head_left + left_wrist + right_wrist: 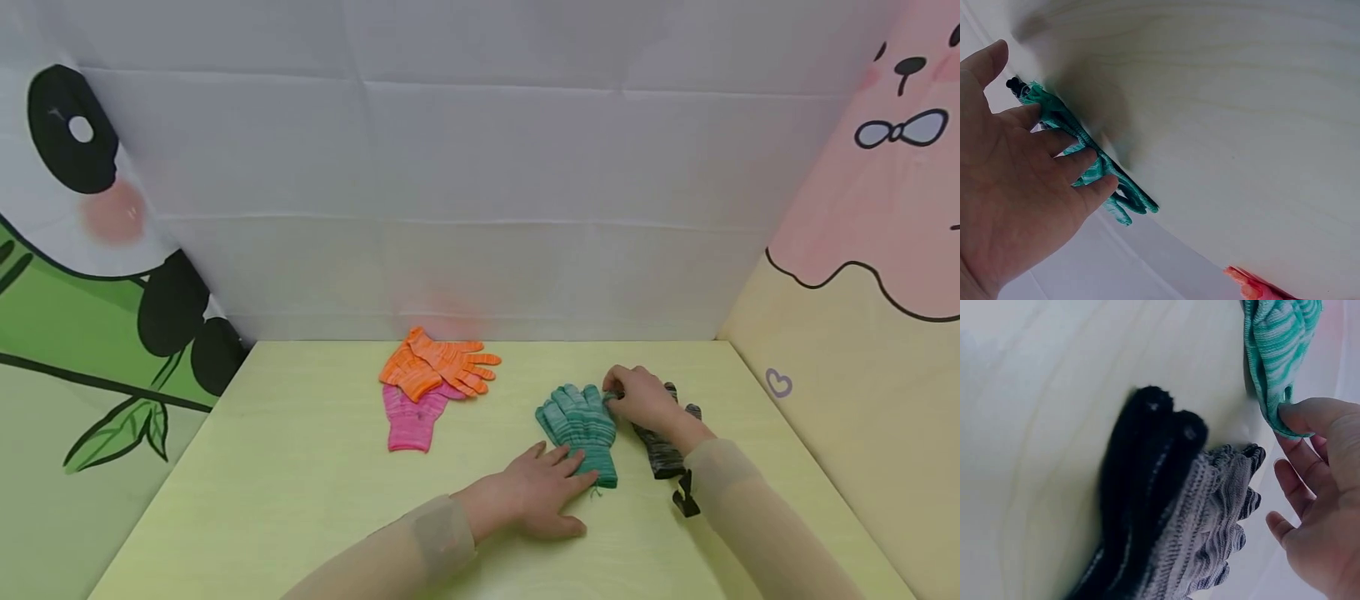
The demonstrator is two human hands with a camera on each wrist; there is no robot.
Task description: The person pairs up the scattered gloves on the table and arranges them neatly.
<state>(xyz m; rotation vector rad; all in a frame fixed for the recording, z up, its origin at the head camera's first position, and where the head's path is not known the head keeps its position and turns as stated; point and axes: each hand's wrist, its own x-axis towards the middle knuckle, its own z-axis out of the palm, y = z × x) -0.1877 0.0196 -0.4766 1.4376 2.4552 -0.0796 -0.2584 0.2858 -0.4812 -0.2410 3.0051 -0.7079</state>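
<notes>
A pair of teal striped knit gloves point(581, 421) lies on the table with its fingers pointing away and its cuff toward me. My right hand point(647, 400) pinches the glove's right edge near the fingers; in the right wrist view, the thumb and forefinger hold a teal fingertip point(1291, 428). Fingers spread, my left hand point(536, 493) lies flat at the cuff, with fingertips on its lower left edge. The left wrist view shows those straight fingers over the teal fabric point(1125, 190). Black-and-grey knit gloves point(660, 457) lie just right, partly hidden under my right arm.
Orange striped gloves point(450, 364) overlap pink gloves point(412, 421) at the back middle of the pale yellow table point(315, 467). A white sheet point(480, 167) hangs behind the table. Printed cartoon panels stand at both sides. A small black object point(686, 497) shows beside the right sleeve.
</notes>
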